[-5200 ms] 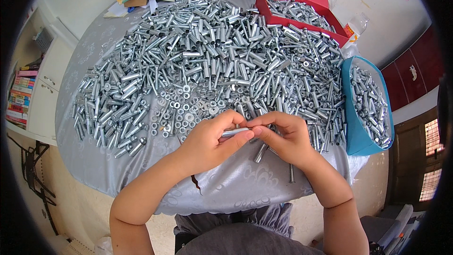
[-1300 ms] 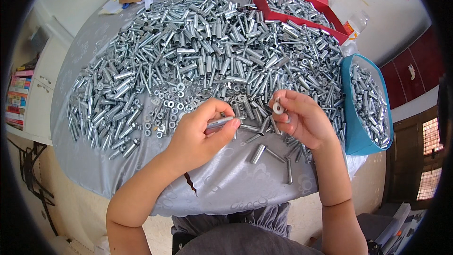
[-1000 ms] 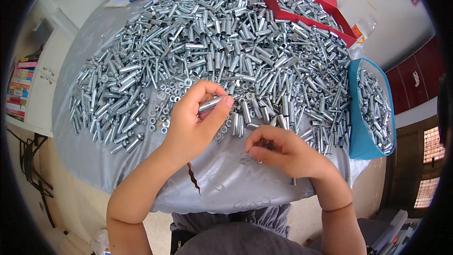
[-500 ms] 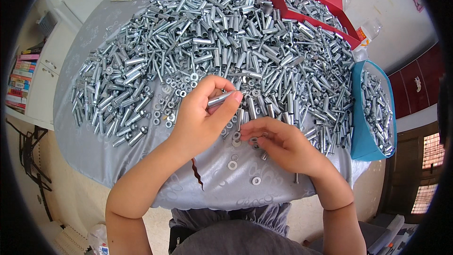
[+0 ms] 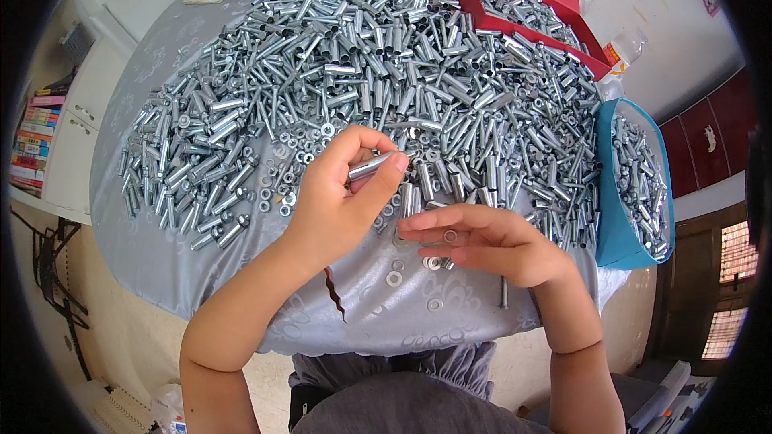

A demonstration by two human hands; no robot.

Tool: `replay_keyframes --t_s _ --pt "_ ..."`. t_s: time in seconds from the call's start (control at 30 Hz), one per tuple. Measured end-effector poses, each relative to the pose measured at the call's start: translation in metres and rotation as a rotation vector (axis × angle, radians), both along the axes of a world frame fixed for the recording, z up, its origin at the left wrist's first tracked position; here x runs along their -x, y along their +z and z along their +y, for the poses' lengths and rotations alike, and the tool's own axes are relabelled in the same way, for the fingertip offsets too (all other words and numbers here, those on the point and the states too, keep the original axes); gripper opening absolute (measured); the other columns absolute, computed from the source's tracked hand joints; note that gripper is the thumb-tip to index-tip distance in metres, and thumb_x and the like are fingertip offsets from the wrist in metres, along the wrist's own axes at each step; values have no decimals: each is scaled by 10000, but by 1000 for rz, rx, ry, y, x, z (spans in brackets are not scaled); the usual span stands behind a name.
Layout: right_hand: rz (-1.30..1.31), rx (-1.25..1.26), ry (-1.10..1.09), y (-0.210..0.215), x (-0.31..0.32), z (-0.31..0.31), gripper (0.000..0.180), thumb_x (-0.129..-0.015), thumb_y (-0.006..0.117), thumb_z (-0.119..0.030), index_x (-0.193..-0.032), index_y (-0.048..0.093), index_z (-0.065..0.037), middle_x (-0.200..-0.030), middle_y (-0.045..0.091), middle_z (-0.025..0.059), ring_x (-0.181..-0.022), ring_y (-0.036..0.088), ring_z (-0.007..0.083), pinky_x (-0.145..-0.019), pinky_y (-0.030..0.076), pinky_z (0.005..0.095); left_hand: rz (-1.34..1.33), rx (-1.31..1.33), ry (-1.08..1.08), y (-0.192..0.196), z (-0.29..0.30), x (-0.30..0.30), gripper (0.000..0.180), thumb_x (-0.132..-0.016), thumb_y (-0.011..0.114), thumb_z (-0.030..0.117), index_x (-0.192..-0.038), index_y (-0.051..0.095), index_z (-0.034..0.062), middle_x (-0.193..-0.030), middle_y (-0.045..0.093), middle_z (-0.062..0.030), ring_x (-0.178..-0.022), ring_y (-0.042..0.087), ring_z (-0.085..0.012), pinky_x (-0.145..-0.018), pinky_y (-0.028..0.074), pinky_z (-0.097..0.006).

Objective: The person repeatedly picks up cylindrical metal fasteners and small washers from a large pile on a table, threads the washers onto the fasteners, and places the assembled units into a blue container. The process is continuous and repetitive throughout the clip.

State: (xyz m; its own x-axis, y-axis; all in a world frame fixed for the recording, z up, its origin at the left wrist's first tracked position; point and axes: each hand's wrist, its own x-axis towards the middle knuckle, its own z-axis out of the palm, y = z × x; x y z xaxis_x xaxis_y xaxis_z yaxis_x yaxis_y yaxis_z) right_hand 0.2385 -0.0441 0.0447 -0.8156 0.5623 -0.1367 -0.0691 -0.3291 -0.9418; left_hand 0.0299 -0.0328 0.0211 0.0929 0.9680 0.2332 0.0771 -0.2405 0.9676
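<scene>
My left hand [image 5: 334, 193] is closed around a shiny metal sleeve [image 5: 370, 167], gripping it between thumb and curled fingers above the near side of the pile. To its right, my right hand [image 5: 498, 245] reaches low over the cloth, its fingers stretched toward the left. A small ring washer [image 5: 450, 235] shows against those fingers, apparently held between them. Flat washers [image 5: 434, 263] lie just under that hand, partly covered by it. More loose washers, such as a flat washer [image 5: 393, 279], rest closer to me. Upright metal sleeves [image 5: 411, 197] stand beyond the right fingertips.
A large heap of bolts and sleeves [image 5: 354, 56] covers much of the grey tablecloth [image 5: 153, 265]. A red box [image 5: 599, 64] of metal parts sits at the far right, with a blue bin [image 5: 611, 217] of bolts nearer. One long bolt [image 5: 504, 293] lies near the front edge.
My right hand has shifted slightly right and its fingers have straightened, with the small ring still at them. My left hand keeps its grip on the sleeve, almost unmoved.
</scene>
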Motion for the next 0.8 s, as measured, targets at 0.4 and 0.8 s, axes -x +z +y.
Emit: replay_keyframes --t_s 0.4,0.8 --pt "13 -217 -35 -3 -5 -1 448 -835 577 -193 -1216 453 7 -1259 458 142 -1214 390 243 -1012 284 355 -22 -35 31 4 3 0 131 -860 575 135 -896 510 26 -699 506 32 -601 405 1 -524 325 -158" --pt "-700 -1364 -82 1 0 -4 211 -596 728 -208 -752 623 -113 -797 534 13 -787 500 210 -692 392 323 -14 -20 -8 -1 1 -2 121 -847 586 110 -896 503 37 -649 474 54 -567 381 14 -497 307 -158"
